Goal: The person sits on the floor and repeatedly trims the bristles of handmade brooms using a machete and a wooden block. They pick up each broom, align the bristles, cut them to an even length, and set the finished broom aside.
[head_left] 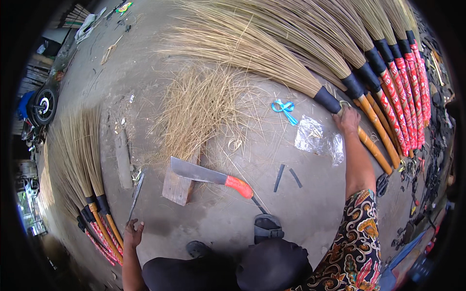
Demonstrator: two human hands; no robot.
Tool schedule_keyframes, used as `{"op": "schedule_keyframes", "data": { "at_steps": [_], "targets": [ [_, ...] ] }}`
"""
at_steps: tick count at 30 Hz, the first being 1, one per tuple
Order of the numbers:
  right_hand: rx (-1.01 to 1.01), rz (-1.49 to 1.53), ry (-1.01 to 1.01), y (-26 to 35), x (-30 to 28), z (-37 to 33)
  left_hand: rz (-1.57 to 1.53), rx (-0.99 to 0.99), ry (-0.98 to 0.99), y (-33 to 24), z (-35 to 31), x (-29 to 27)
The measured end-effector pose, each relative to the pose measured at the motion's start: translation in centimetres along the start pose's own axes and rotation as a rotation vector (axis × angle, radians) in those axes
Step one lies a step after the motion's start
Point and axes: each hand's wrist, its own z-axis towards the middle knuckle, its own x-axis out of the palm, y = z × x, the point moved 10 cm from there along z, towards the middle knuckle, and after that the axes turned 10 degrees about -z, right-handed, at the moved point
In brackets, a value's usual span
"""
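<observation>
My right hand (pixel 348 120) is closed around the bamboo handle of a stick broom (pixel 279 63), just below its black binding. That broom lies nearest to me in a row of brooms on the right, with its bristles fanned toward the far left. At the lower left, my left hand (pixel 133 234) pinches the near end of a slim, pointed metal blade (pixel 138 191), which points away from me. Its grip is hidden in the fingers. Between my hands, a machete (pixel 204 173) with an orange-red handle rests across a wooden block (pixel 177 188).
Loose cut bristles (pixel 199 106) heap behind the block. More brooms (pixel 80 150) lie at the left. On the floor are a blue ribbon (pixel 284 110), clear plastic wrap (pixel 310 135) and dark rubber strips (pixel 279 178). A wheel (pixel 44 104) stands at the far left, and dark scraps (pixel 439 131) line the right edge.
</observation>
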Motion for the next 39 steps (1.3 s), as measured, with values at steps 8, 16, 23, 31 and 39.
{"op": "schedule_keyframes", "data": {
  "at_steps": [8,16,23,31,39],
  "targets": [
    [-0.091,-0.001,-0.549,-0.4,-16.6,-6.1,-0.109,0.352,0.044,-21.3,2.3,-2.4],
    [0.002,0.499,-0.427,-0.1,-35.5,-11.7,-0.483,0.77,0.246,-44.2,-3.1,-6.0],
    [-0.523,1.193,-0.224,23.1,-39.6,-21.8,-1.206,0.963,0.324,-56.7,-9.7,-13.3],
    [-0.655,1.445,0.245,34.2,-34.3,-28.5,-1.245,0.71,-0.326,-41.4,-5.1,-22.2],
    [-0.508,0.824,-0.015,29.3,-29.8,-22.1,-1.312,0.547,0.325,-33.5,-4.3,-13.3]
  ]
}}
